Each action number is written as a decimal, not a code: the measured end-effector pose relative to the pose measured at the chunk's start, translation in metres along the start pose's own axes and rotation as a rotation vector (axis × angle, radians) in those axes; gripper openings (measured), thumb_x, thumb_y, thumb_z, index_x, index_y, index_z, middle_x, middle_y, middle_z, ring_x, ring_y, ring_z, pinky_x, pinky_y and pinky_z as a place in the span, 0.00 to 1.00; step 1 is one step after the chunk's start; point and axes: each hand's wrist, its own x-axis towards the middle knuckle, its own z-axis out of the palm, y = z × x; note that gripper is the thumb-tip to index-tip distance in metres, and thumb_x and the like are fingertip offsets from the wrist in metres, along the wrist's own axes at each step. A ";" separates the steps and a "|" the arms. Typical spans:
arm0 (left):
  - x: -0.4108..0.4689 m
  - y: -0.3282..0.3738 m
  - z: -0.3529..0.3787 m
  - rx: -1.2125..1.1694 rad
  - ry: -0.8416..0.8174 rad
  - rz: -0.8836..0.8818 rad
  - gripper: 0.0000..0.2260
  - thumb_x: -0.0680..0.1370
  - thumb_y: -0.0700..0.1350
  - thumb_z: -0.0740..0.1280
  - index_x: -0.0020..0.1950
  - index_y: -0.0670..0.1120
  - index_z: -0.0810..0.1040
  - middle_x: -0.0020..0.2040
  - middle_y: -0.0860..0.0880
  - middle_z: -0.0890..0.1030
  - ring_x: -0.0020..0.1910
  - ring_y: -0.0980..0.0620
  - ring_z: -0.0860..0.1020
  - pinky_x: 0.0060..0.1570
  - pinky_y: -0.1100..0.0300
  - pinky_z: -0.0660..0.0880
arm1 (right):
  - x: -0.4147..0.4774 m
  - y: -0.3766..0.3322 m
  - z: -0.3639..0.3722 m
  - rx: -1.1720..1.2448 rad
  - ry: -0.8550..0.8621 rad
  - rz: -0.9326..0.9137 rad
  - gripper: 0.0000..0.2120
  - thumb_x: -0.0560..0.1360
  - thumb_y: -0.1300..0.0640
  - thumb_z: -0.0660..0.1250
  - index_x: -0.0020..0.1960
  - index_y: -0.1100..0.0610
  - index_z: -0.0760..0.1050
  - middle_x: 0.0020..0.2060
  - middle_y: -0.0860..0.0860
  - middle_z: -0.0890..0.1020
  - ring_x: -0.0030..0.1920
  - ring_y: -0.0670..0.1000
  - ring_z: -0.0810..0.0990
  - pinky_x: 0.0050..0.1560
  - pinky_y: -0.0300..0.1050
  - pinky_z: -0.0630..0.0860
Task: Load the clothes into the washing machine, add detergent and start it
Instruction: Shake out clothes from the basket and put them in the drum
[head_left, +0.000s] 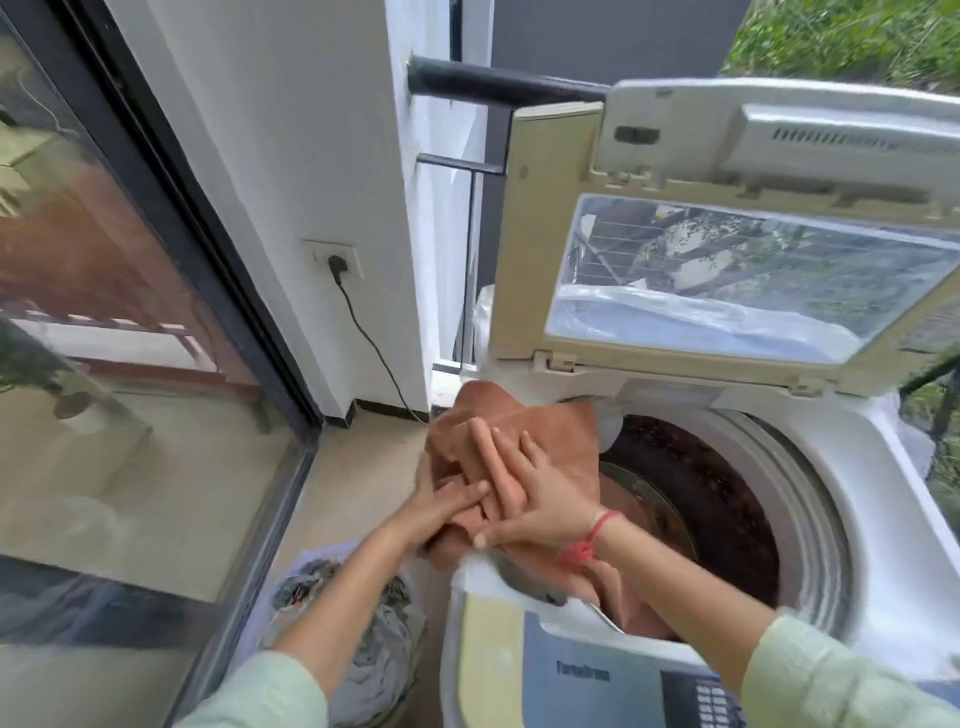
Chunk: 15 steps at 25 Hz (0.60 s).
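A top-loading washing machine (883, 483) stands at the right with its lid (524, 234) raised upright. A brown-orange cloth (550, 421) drapes over the machine's left rim, part of it hanging down into the drum (727, 509). My left hand (447, 506) grips the cloth from the left side. My right hand (524, 488), with a red thread on the wrist, lies on top of the cloth with fingers spread and thumb curled under its edge. Below my left arm sits a laundry basket (363, 623) with grey and mixed clothes.
The control panel (675, 686) is at the machine's near edge. A black cable runs from a wall socket (335, 260) down to the floor behind the machine. A glass sliding door (130, 364) fills the left. A dark railing (498, 83) stands behind.
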 end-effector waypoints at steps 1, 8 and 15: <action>0.001 -0.005 0.003 -0.160 -0.074 0.053 0.35 0.73 0.54 0.70 0.74 0.51 0.55 0.64 0.42 0.76 0.45 0.49 0.81 0.38 0.58 0.79 | 0.003 -0.009 0.007 -0.064 0.030 0.016 0.57 0.55 0.29 0.71 0.74 0.35 0.40 0.76 0.51 0.52 0.76 0.55 0.47 0.73 0.54 0.56; -0.014 -0.004 0.058 0.378 0.566 0.392 0.09 0.70 0.40 0.67 0.49 0.48 0.79 0.47 0.49 0.83 0.46 0.43 0.79 0.42 0.54 0.75 | -0.035 -0.005 0.004 -0.129 0.320 -0.162 0.13 0.68 0.53 0.68 0.49 0.48 0.67 0.43 0.49 0.75 0.40 0.56 0.76 0.40 0.49 0.74; 0.013 0.046 0.209 0.806 0.404 0.875 0.18 0.69 0.48 0.60 0.57 0.49 0.80 0.55 0.51 0.82 0.55 0.52 0.79 0.58 0.47 0.73 | -0.131 0.114 -0.062 -0.539 0.714 0.191 0.17 0.66 0.60 0.70 0.54 0.52 0.74 0.45 0.53 0.76 0.36 0.58 0.78 0.28 0.48 0.75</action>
